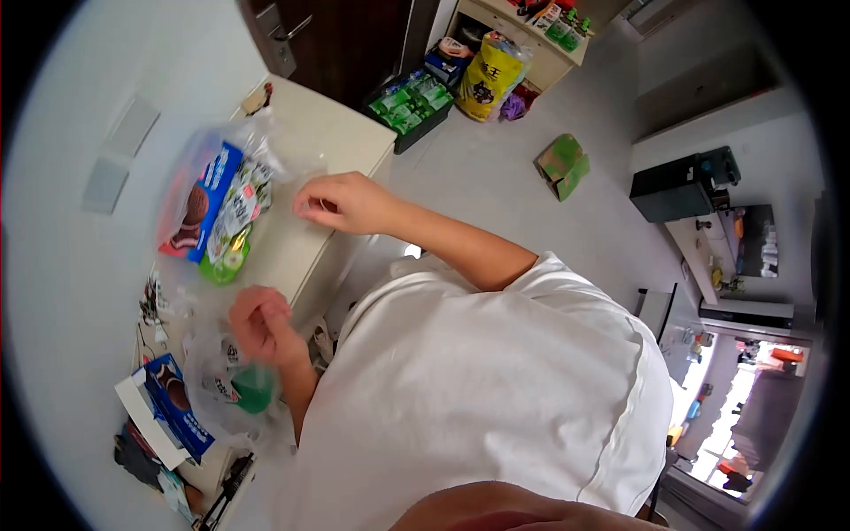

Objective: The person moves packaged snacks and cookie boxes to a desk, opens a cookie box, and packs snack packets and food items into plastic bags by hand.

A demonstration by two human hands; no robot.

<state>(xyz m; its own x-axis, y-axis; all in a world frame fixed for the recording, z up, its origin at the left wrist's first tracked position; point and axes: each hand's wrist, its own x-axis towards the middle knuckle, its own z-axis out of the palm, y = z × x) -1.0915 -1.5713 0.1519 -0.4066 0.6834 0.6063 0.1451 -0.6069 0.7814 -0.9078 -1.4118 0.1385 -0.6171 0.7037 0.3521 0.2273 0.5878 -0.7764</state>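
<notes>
My right hand [345, 203] is over the front edge of the cream cabinet top, fingers curled towards the thumb, with nothing visible in it. Beside it lies a clear plastic bag [168, 196] with a blue cookie pack [215, 190], white-and-green packets [241, 205] and a bright green pack [228, 257]. My left hand [266, 323], bent and blurred by motion, is at the upper edge of a second clear bag [208, 380]. A green item [253, 389] shows in that bag. Whether the left fingers hold anything is unclear.
An open blue-and-white cookie box [155, 420] and dark items [137, 456] are at the cabinet's lower end. On the floor are a crate of green packs [412, 106], a yellow bag [489, 80] and a green carton [563, 165]. A dark door [345, 44] stands behind.
</notes>
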